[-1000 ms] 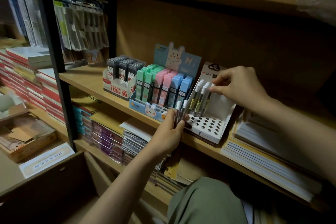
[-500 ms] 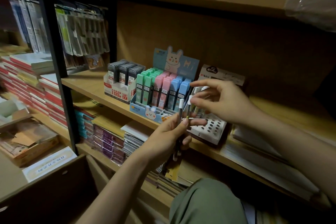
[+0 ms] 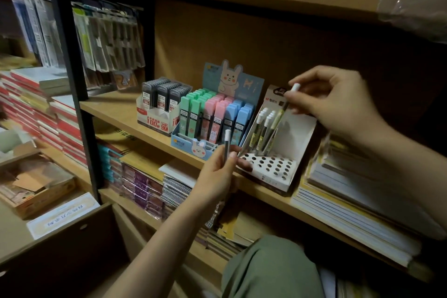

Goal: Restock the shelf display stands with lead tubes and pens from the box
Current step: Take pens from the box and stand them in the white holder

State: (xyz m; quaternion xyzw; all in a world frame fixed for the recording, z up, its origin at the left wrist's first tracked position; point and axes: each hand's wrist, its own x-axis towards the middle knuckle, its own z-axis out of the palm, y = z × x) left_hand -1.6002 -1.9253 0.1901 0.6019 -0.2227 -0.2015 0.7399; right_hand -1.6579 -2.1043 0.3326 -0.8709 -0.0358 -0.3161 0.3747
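Note:
A white pen stand (image 3: 273,167) with rows of round holes sits on the middle shelf, with several white-capped pens (image 3: 262,128) standing in its back rows. My right hand (image 3: 338,104) pinches one white-capped pen (image 3: 281,113) by its top, tilted above the stand's back rows. In front of the stand, my left hand (image 3: 217,174) grips another white-capped pen (image 3: 227,143) upright. To the left are a rabbit-printed stand of green, pink and blue lead tubes (image 3: 212,118) and a white stand of dark lead tubes (image 3: 164,97).
Stacked notebooks (image 3: 350,201) lie right of the pen stand. Notebook piles (image 3: 145,186) fill the shelf below. A black upright post (image 3: 72,75) divides off the left shelving, with hanging packets (image 3: 108,41) behind it. A cardboard box (image 3: 60,237) sits at lower left, and my green-clad knee (image 3: 271,271) is below.
My right hand took a pen from my left hand and raised it up and right over the stand. My left hand now holds a single pen.

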